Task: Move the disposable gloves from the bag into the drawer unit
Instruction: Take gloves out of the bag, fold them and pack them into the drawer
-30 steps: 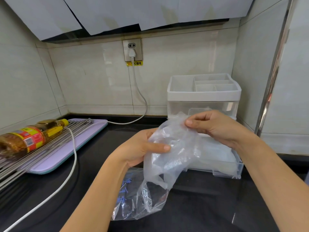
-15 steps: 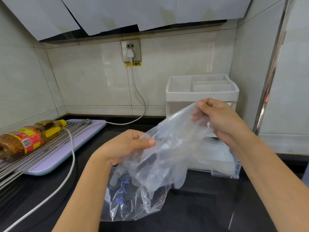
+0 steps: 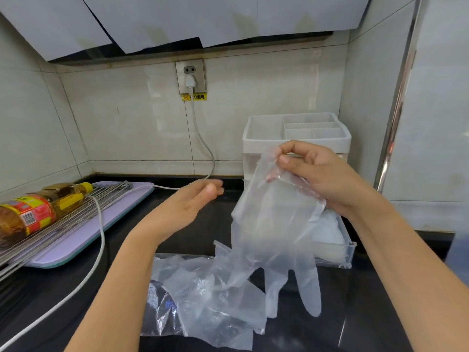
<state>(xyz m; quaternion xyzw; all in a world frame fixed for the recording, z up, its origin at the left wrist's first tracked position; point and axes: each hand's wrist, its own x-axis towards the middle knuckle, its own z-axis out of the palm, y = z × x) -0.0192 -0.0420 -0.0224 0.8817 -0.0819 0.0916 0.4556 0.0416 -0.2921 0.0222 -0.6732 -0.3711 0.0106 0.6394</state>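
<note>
over the open drawer point(image 3: 349, 250), the right hand point(image 3: 322, 176) pinches a clump of gloves point(image 3: 274, 224) by the cuff, their tips trailing onto the bag point(image 3: 165, 306) crumpled on the counter point(image 3: 368, 313). the left hand point(image 3: 187, 207) is spread and empty. pale plastic already lies in the drawer; lowering these in remains. the wall crowds the right side, with open room to the left.

Left hand point(image 3: 190, 207): open, palm turned inward toward right hand, fingers straight and close together, tips blurred; holds nothing. Left forearm: enters from lower left, slants up toward centre. Right hand point(image 3: 324, 179): higher than left, back of hand up, fingers curled; thumb and forefinger pinch glove point(image 3: 274, 224) at cuff, glove hangs below. Right forearm: enters from lower right, slants up-left to wrist. Hands apart, not touching. Both forearms bare.
</note>
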